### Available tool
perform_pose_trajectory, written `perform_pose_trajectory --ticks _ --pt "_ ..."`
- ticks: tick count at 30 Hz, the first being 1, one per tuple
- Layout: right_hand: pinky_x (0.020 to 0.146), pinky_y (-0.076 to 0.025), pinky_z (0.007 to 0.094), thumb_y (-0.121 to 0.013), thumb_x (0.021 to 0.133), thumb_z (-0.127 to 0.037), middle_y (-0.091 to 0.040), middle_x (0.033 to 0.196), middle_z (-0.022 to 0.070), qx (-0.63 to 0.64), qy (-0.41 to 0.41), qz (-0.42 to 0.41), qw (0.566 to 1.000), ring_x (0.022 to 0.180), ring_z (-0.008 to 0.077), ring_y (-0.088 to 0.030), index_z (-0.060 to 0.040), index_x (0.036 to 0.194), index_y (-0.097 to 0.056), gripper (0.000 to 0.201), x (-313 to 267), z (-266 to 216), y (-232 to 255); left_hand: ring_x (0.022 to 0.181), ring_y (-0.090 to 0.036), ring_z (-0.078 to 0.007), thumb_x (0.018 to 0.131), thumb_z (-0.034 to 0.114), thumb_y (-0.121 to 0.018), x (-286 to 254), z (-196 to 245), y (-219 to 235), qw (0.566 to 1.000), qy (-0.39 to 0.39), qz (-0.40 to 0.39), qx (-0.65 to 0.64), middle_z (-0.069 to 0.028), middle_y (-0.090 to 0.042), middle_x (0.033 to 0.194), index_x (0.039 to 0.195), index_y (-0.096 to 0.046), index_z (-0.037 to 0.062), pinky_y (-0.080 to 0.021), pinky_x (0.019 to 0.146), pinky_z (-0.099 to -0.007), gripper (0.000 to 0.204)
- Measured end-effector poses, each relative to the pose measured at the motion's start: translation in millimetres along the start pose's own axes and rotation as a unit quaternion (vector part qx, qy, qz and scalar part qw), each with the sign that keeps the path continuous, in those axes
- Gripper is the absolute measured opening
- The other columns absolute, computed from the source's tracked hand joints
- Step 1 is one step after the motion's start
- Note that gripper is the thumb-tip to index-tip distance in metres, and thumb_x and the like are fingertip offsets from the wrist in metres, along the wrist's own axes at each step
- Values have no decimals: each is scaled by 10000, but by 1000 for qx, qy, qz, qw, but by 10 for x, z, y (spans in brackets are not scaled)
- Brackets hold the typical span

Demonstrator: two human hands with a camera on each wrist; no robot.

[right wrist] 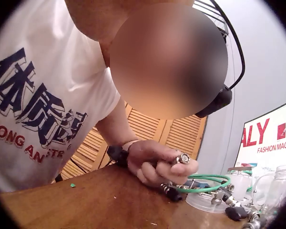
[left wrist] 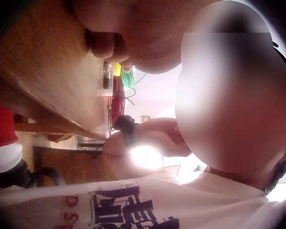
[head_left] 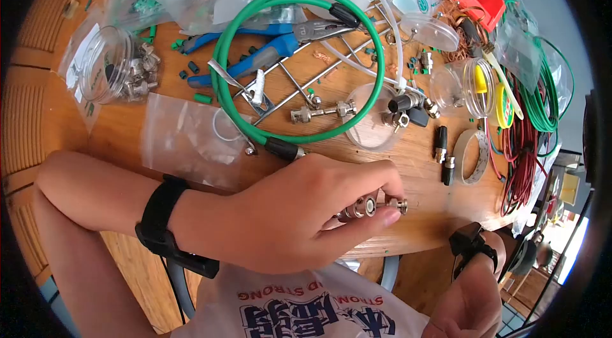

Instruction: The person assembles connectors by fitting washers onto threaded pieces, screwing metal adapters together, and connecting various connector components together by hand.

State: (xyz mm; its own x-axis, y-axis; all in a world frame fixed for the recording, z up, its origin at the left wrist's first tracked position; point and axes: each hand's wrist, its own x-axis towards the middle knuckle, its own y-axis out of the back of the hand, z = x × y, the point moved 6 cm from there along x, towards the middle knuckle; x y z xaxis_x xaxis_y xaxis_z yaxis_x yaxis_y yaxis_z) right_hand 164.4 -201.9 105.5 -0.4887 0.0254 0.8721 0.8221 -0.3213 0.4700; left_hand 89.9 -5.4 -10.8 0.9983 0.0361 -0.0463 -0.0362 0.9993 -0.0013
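Note:
Between the thumb and fingers of my left hand (head_left: 306,210), metal BNC connectors (head_left: 365,206) are held over the front of the table. Their round open ends face right; the palm side is hidden. The right wrist view also shows this hand, with a connector end (right wrist: 183,158) sticking out past the fingers. My right hand (head_left: 468,305) is off the table's front edge at the lower right, fingers loosely bent, with nothing seen in it. Just beyond the left hand lies a coiled green cable (head_left: 380,70) with black end sleeves. Inside its loop sits a metal connector piece (head_left: 303,115).
Blue-handled pliers (head_left: 255,60) lie partly under the coil. A flat plastic bag (head_left: 182,140) lies left, near a clear tub (head_left: 105,64) and loose connectors. At right are black-sleeved connectors (head_left: 441,143), a tape ring (head_left: 470,156), jars and red wires (head_left: 523,166).

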Motion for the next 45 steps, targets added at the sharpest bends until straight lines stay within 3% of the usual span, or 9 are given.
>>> perform_pose_trajectory --ticks 11,14,23,27,28,32,35,40,45 --pt "604 -513 240 -677 788 135 -597 868 42 -56 -112 -12 992 776 138 -631 -31 905 -569 230 237 57 246 781 -689 -225 1002 133 -674 13 12 2 1000 -20 8 9 -127 -722 944 1153 -638 0 -524 711 -344 204" --pt "601 -562 249 -687 811 125 -622 853 60 334 302 -334 828 779 149 -652 -20 919 -574 213 114 103 471 776 -686 -218 1002 130 -672 13 9 -1 1000 -15 5 11 -127 -722 949 1155 -638 0 -521 707 -342 204" --pt "640 -629 268 -700 819 111 -638 863 74 7 -199 74 977 807 159 -674 -10 853 -586 170 222 -50 49 738 -677 -223 1005 122 -664 5 7 0 1000 -12 6 9 -118 -699 869 1146 -633 -4 -510 674 -336 192" --pt "703 -658 261 -683 818 134 -643 893 73 411 -38 174 894 840 171 -682 -12 852 -606 168 14 105 180 746 -686 -238 1007 117 -656 13 35 10 999 -36 19 0 -121 -695 854 1132 -628 -5 -512 672 -337 178" --pt "686 -653 261 -663 824 149 -647 873 68 40 -116 106 987 813 170 -682 0 889 -631 166 137 -86 259 755 -694 -243 1008 118 -654 9 41 8 999 -46 15 6 -123 -697 858 1130 -627 -5 -515 676 -342 175" --pt "645 -634 264 -649 804 179 -654 872 69 28 -188 53 980 746 165 -676 16 921 -657 201 49 0 94 767 -709 -256 1011 124 -650 13 6 -9 998 -55 32 -11 -130 -697 856 1123 -624 -3 -518 681 -358 172" --pt "562 -582 247 -623 838 145 -654 836 61 56 8 34 998 680 150 -661 -3 954 -676 195 -38 54 6 770 -714 -271 1011 132 -651 3 7 -12 998 -60 28 -2 -133 -696 854 1116 -626 0 -521 687 -372 171" --pt "655 -502 317 -762 895 -342 -678 753 32 -157 -561 -268 767 647 179 -633 -147 898 -653 224 -110 77 132 692 -669 -232 984 141 -691 -4 44 -3 996 -73 40 22 -101 -678 811 1088 -639 8 -486 629 -347 176" --pt "769 -575 319 -776 807 24 -706 985 136 -126 -652 -187 724 871 252 -739 39 1026 -669 244 -547 964 297 554 -536 -100 931 112 -745 11 104 -17 998 -48 8 43 -23 -588 681 1040 -663 38 -380 525 -285 156"
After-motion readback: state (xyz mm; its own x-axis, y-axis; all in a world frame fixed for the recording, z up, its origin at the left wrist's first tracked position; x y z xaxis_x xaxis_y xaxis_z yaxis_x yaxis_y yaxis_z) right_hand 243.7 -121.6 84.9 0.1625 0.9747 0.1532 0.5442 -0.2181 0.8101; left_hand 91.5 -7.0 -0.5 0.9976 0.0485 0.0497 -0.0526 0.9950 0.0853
